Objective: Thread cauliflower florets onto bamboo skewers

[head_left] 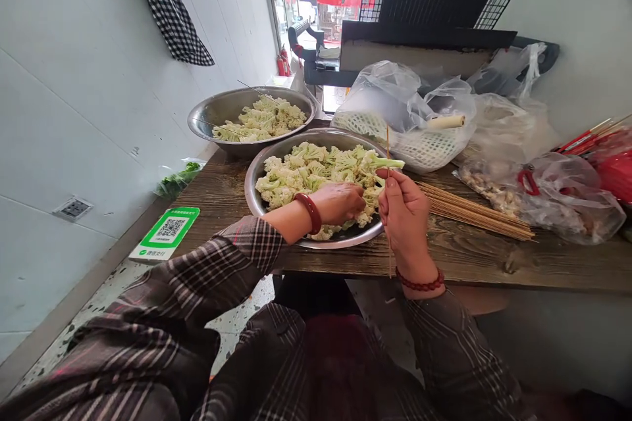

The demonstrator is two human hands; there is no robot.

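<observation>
My right hand (405,210) pinches a thin bamboo skewer (388,145), held nearly upright at the right rim of the near metal bowl (253,194). Pale cauliflower florets (306,168) fill that bowl, and one with a long green stem (390,162) lies just behind my right fingers. Reaching in from the left, my left hand (338,202) has its fingers curled down around a floret at the bowl's right side. The fingertips are partly hidden there.
A second metal bowl (197,120) behind holds more cauliflower, with skewers across it. Bundled skewers (474,210) lie on the wooden table (459,256) at right. Plastic bags (395,99) crowd the back. A green QR-code sign (165,233) is at the left edge.
</observation>
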